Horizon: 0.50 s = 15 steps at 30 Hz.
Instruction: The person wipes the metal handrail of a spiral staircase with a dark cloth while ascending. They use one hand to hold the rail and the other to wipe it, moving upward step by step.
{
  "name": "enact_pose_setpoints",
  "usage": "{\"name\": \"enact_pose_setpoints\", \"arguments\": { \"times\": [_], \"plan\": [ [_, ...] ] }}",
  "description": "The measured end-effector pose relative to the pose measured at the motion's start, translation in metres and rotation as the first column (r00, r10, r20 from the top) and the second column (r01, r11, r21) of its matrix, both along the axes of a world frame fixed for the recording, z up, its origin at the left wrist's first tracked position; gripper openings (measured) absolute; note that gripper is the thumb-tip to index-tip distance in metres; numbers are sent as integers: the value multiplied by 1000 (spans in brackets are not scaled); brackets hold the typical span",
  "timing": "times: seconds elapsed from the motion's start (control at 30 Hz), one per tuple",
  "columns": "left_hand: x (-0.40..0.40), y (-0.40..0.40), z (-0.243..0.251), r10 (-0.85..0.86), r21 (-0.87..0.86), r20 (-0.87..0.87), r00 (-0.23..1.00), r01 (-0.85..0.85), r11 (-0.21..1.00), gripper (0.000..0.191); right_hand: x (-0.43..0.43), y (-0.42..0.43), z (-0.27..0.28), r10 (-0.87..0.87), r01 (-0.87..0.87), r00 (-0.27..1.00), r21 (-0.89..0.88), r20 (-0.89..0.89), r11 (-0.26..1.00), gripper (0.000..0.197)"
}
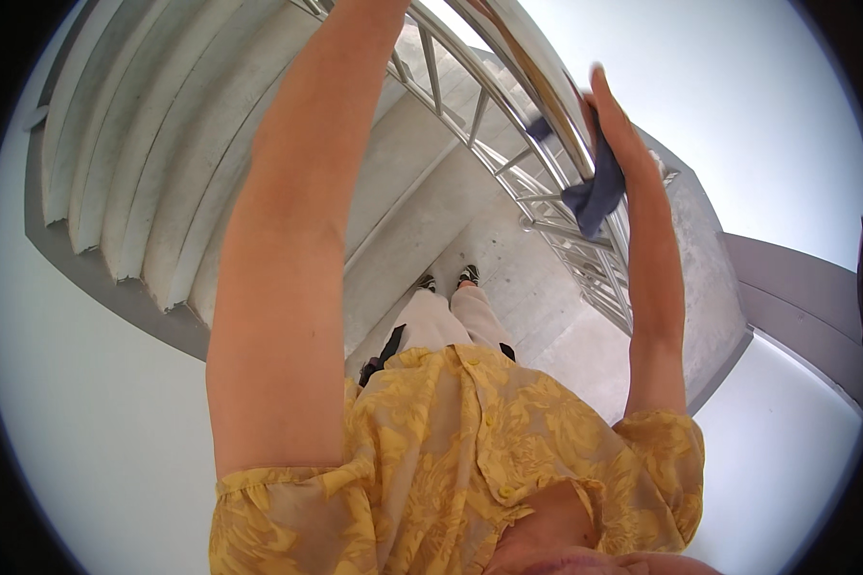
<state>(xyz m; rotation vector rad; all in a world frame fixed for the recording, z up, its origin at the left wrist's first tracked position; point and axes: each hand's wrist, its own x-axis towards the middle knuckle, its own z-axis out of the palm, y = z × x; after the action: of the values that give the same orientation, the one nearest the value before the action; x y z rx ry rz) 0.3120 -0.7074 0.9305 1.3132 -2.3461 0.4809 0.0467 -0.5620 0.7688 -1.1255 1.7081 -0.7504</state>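
My right hand [613, 129] curves around a polished metal handrail [557, 93], its thumb pointing up. A dark blue cloth [595, 194] is held between this palm and the rail, hanging down on the near side; a small dark blue piece shows across the rail. My left arm stretches forward past the top edge of the picture, so the left hand is out of view. Below the handrail runs a metal balustrade with thin bars [478, 118].
Concrete stairs [187, 144] lie at the left, with a grey skirting along the white wall. My feet in dark shoes [467, 274] stand on a concrete surface beside the balustrade. Another concrete part [708, 287] and a grey band lie beyond the railing at the right.
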Motion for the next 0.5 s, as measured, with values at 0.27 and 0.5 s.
{"name": "enact_pose_setpoints", "arguments": {
  "times": [0.27, 0.5],
  "plan": [
    [3, 1, 2, -59, -59, -40, 997, 57, 997, 33, 12, -16, 33, 246, -239, 951, 61, -187, 969, 88],
    [-2, 4, 0, -54, -45, -69, 996, 51, 998, 33, -83, 116, -66, -61, 52, 977, -49, -204, 997, 49]
  ]
}}
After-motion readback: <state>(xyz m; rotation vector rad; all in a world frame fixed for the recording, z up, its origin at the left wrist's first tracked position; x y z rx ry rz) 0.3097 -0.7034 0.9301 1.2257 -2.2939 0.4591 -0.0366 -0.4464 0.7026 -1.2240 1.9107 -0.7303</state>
